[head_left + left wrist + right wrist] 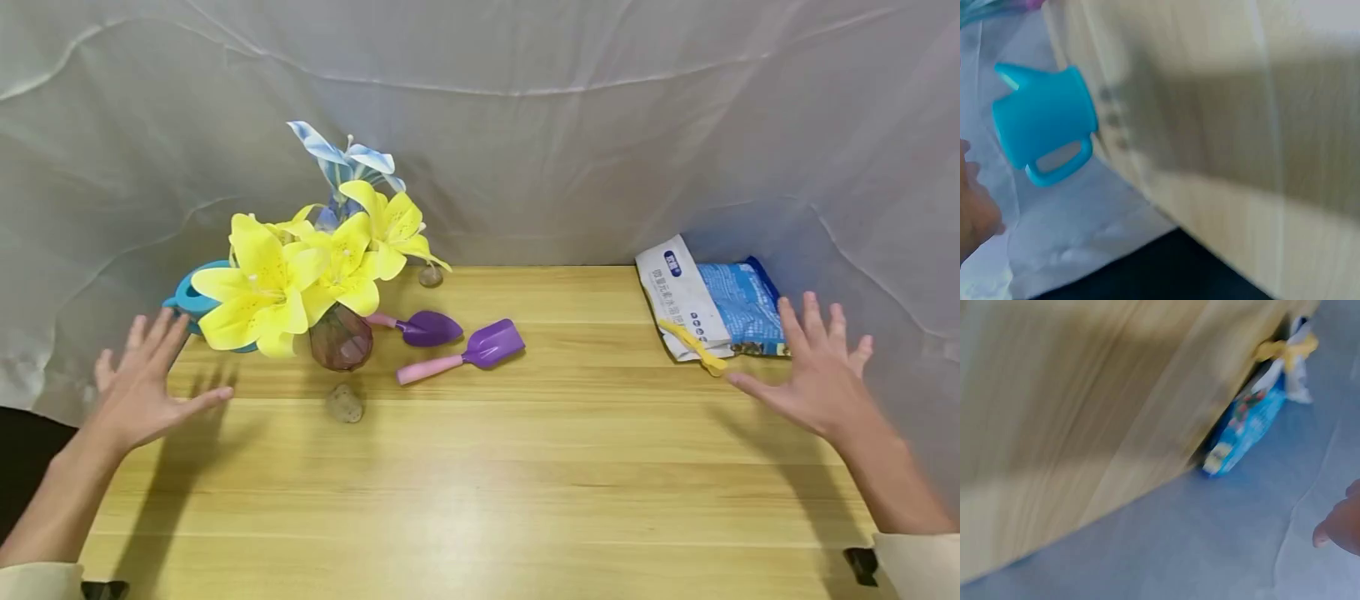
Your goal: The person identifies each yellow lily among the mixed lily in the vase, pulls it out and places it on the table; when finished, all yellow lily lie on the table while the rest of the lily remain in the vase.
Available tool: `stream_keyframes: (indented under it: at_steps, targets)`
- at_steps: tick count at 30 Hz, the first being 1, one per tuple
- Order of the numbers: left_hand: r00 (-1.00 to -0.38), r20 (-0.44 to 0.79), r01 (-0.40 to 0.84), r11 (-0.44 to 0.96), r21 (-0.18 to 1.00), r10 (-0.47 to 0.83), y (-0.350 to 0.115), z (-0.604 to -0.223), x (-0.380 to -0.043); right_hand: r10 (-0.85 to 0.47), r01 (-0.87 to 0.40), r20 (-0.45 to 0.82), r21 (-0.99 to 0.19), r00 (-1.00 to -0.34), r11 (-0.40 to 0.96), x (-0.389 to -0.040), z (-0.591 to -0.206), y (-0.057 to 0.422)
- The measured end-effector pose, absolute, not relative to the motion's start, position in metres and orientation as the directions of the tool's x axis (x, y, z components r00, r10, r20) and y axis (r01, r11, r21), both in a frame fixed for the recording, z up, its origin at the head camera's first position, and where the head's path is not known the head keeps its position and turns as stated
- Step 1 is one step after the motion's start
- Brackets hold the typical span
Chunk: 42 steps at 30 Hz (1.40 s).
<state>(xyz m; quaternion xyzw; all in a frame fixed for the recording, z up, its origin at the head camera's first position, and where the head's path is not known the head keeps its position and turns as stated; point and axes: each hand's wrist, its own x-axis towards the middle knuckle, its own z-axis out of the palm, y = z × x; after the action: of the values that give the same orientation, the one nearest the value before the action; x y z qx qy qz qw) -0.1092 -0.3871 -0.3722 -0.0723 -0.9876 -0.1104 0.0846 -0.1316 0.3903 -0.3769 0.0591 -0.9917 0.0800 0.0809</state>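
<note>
Both hands hover over the wooden table with fingers spread and nothing in them. My left hand [146, 383] is at the left, nearest the blue watering can [1044, 115], whose spout and handle show in the left wrist view. Flowers partly hide the can in the head view. On the right, my right hand [817, 375] is beside a white and blue fertilizer bag [678, 287]. A slim yellow plastic piece [693, 348] lies across the bag's front. Only a small part of each hand shows at the edge of its wrist view.
Yellow lilies [262, 283] and blue flowers [341, 158] stand in a dark faceted vase [342, 342]. Two purple trowels, one pointed [431, 329] and one square-ended [495, 343], lie right of it. Stones [345, 404] lie nearby. Grey cloth [525, 167] hangs behind the table [480, 467].
</note>
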Motion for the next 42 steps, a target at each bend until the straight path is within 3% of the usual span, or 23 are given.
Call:
stream_keyframes:
  at_steps: [4, 12, 17, 23, 27, 30, 33, 36, 38, 42]
  targets:
    - [-0.974, 0.158, 0.207, 0.922, 0.326, 0.163, -0.372, -0.391, -0.114, -0.161, -0.220, 0.226, -0.266, -0.961, 0.938, -0.137, -0.374, 0.358]
    - [-0.984, 0.037, 0.165, 0.816, 0.553, 0.173, -0.329, -0.418, -0.131, -0.256, -0.357, 0.270, -0.448, -0.928, 0.820, -0.147, -0.373, 0.268]
    - [-0.964, 0.110, 0.249, 0.682, 0.688, 0.242, -0.310, -0.421, -0.148, -0.330, -0.450, 0.311, -0.527, -0.891, 0.721, -0.157, -0.382, 0.199]
    - [-0.915, 0.283, 0.394, 0.491, 0.777, 0.286, -0.287, -0.425, -0.176, -0.372, -0.533, 0.388, -0.698, -0.843, 0.479, -0.169, -0.395, 0.119]
    - [-0.814, 0.340, 0.499, 0.268, 0.824, 0.472, -0.268, -0.424, -0.195, -0.366, -0.501, 0.380, -0.799, -0.850, 0.332, -0.174, -0.400, 0.068]
    - [-0.776, 0.318, 0.467, 0.157, 0.870, 0.544, -0.257, -0.415, -0.199, -0.343, -0.447, 0.366, -0.872, -0.865, 0.197, -0.177, -0.399, 0.033]
    - [-0.872, 0.264, 0.388, 0.253, 0.886, 0.412, -0.255, -0.409, -0.190, -0.296, -0.393, 0.355, -0.916, -0.887, 0.078, -0.179, -0.389, 0.003]
    - [-0.948, 0.184, 0.275, 0.373, 0.886, 0.260, -0.260, -0.412, -0.185, -0.249, -0.344, 0.321, -0.937, -0.914, 0.056, -0.184, -0.377, -0.025]
    - [-0.977, 0.138, 0.197, 0.433, 0.880, 0.165, -0.264, -0.417, -0.183, -0.211, -0.313, 0.294, -0.948, -0.932, 0.064, -0.186, -0.365, -0.040]
    - [-0.978, 0.121, 0.184, 0.423, 0.887, 0.170, -0.267, -0.421, -0.184, -0.174, -0.135, 0.143, -0.989, -0.974, -0.057, -0.187, -0.343, -0.062]
